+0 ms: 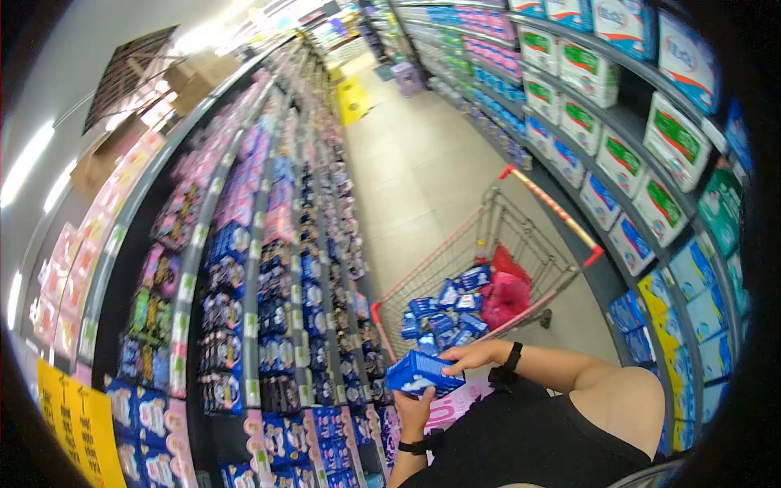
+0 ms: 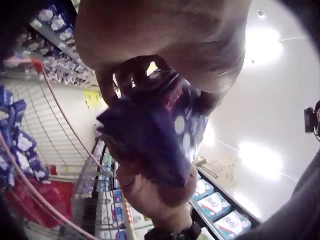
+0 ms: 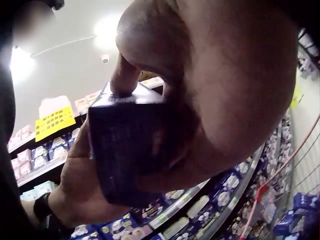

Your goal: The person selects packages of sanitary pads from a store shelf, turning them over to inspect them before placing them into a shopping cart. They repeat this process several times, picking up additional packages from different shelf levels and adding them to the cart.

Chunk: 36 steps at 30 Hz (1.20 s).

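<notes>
Evidently, a yellow sign (image 1: 77, 427) is hanging at eight o'clock in the head view, and just above it a long shelf unit (image 1: 254, 321) of small packs, mostly blue, pink and dark, is filling the nine o'clock side. Next along, near six o'clock, the person's left grip (image 1: 413, 412) is supporting a blue pack (image 1: 416, 372) from below, its fingers bending round the wrapper, as the left wrist view is showing; a black band (image 1: 412, 447) is circling that wrist. The pack is sitting between both hands, tilting slightly and showing a printed face. Towards twelve o'clock from it, many similar blue packs (image 1: 443, 317) are lying in a loose heap inside a wire shopping cart (image 1: 439, 270). At two o'clock from the held pack, the right grip (image 1: 474, 355) is grasping the same pack, with digits pressing on its top and side, and another dark band (image 1: 514, 358) is wrapping this wrist. Just beyond, a crumpled pinkish-red bag (image 1: 506, 299) is resting beside the heap in the cart, whose handle (image 1: 554, 214) is running across its far right end. Farthest right, from two to four o'clock, curving shelves are carrying larger packages, with white-and-green ones (image 1: 677, 142) standing above light-blue ones (image 1: 706, 315), well apart from both hands.
</notes>
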Motion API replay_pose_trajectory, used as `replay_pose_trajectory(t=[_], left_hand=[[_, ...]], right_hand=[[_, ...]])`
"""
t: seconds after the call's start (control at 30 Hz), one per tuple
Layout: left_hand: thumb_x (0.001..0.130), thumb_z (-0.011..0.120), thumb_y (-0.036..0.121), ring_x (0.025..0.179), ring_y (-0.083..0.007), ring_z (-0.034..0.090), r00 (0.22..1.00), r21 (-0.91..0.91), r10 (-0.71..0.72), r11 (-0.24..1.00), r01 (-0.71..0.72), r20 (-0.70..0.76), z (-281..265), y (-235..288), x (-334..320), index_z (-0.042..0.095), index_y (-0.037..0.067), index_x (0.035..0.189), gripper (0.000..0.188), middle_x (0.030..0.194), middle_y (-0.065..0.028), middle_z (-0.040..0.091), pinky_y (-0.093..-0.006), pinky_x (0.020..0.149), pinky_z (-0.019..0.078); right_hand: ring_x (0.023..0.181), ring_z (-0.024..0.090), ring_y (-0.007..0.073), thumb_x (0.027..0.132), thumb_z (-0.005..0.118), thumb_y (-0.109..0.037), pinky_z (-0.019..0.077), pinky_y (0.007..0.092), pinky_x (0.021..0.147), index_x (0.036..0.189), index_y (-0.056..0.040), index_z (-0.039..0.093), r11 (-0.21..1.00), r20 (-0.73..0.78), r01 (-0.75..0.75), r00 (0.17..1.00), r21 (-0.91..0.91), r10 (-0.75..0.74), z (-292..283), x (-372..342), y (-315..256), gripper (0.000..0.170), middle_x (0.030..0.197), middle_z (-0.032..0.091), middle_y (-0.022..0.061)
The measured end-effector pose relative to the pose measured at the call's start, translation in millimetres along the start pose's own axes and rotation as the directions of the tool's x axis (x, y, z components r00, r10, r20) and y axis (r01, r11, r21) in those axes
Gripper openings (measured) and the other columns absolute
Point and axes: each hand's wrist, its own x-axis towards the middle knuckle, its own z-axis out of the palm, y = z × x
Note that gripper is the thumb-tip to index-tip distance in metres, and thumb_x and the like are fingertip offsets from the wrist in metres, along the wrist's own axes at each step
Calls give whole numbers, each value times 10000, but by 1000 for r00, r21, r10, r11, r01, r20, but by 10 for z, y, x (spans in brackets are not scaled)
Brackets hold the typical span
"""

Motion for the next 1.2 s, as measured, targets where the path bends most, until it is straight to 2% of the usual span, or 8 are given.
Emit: replay_pose_trajectory(t=[0.17, 0.33, 0.5, 0.57, 0.63, 1.0, 1.1, 1.2], left_hand=[[801, 834, 112, 1012, -162, 561, 993, -43, -49, 998, 54, 105, 787, 259, 403, 446, 56, 1197, 557, 1102, -66, 553, -339, 924, 462], [827, 788, 59, 1052, -196, 531, 992, 189, 112, 974, -121, 59, 1212, 161, 673, 346, 60, 1245, 608, 1158, -91, 469, -345, 941, 448], [977, 626, 256, 1051, -218, 573, 991, -61, -47, 997, 55, 127, 1458, 35, 834, 390, 50, 1267, 427, 1200, -101, 519, -360, 961, 469], [1019, 542, 377, 1040, -214, 594, 929, -443, -243, 825, 349, 279, 1378, -247, 920, 415, 50, 1274, 434, 1178, -91, 546, -367, 952, 486], [1001, 537, 443, 1058, -203, 593, 937, -279, 75, 960, 25, 342, 1389, -232, 876, 420, 66, 1294, 492, 1198, -84, 553, -367, 951, 492], [717, 866, 541, 1257, -263, 482, 811, -304, -141, 879, 366, 568, 1026, -598, 1376, 30, 166, 1527, 1222, 1420, -105, 391, -421, 1018, 479], [863, 820, 261, 1086, -194, 599, 691, -369, -153, 753, 545, 707, 801, -763, 1669, 352, 80, 1421, 751, 1227, -80, 572, -351, 915, 527], [845, 822, 158, 930, -179, 668, 522, 14, -450, 767, 642, 725, 435, -990, 1972, 520, 57, 1201, 477, 1049, -43, 655, -331, 798, 561]], right_hand=[[1029, 577, 158, 1046, 543, -333, 524, 342, 865, 1344, 4, 533, 955, -381, -40, 912, 292, 154, -191, -717, 28, 451, 1162, 618, 75], [1088, 613, 234, 992, 615, -339, 525, 381, 920, 1377, 9, 503, 970, -703, 127, 670, -209, -239, -199, -1140, -195, 530, 1255, 607, 168], [1240, 562, 356, 874, 735, -493, 467, 425, 1027, 1493, 79, 271, 789, -710, -145, 552, -597, -437, 36, -1191, -340, 963, 1379, 498, 291], [1208, 581, 361, 851, 751, -519, 474, 416, 1011, 1491, 106, 224, 904, -743, -165, 636, -394, -208, 86, -1201, -290, 1038, 1344, 513, 317], [1158, 609, 343, 833, 764, -538, 488, 403, 976, 1484, 142, 163, 947, -701, -246, 712, -209, 30, 67, -1226, -438, 1117, 1260, 563, 329], [1257, 500, 247, 1028, 478, -362, 378, 373, 1083, 1489, 61, 379, 998, -759, 63, 649, -17, -54, -247, -541, 263, 633, 1416, 515, 203], [1188, 561, 255, 942, 508, -197, 426, 371, 1041, 1384, 65, 498, 999, -825, 45, 563, -22, -43, -301, -284, -274, 514, 1297, 608, 204], [938, 665, 247, 872, 557, -174, 535, 402, 817, 1250, 51, 566, 991, -902, -126, 432, -41, 18, -435, 54, 52, 439, 1046, 675, 185]])
